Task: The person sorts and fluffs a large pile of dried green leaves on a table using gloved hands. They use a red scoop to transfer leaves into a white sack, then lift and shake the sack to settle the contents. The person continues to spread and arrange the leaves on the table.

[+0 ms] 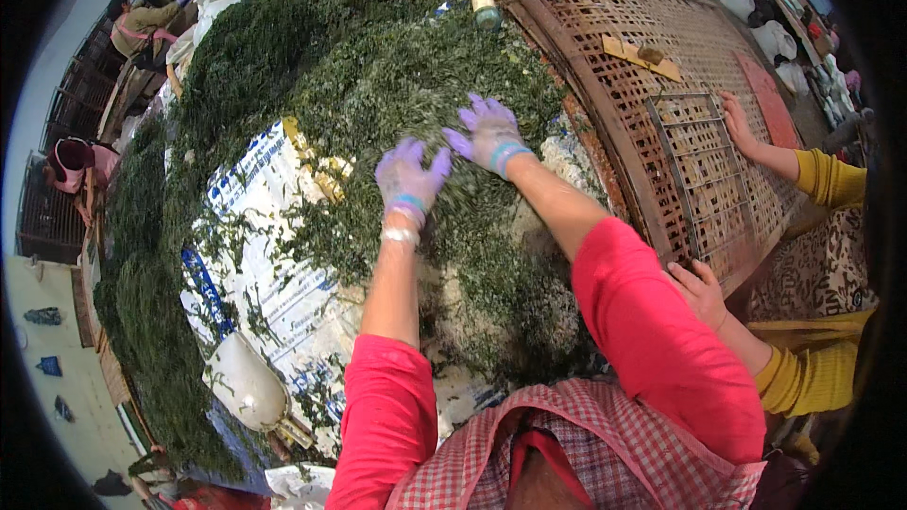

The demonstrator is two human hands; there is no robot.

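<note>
A large heap of dark green shredded seaweed (397, 64) covers the surface in front of me, on white printed plastic sacking (283, 297). My left hand (411, 177), in a purple-and-white coated glove, rests on the seaweed with thumb and fingers apart. Just ahead and to the right, my right hand (489, 133) lies palm down on the same heap in a matching glove, fingers spread. Neither hand is closed around anything. A pale, powdery or granular material (460, 297) is mixed into the seaweed nearer my body. The seaweed around my hands is blurred.
A white scoop (248, 382) lies at lower left. A jar (485, 10) stands at the heap's far edge. On the right, a co-worker's hands (740, 126) touch a stack of woven lattice trays (581, 35) and a metal frame (698, 177). Other people work at far left.
</note>
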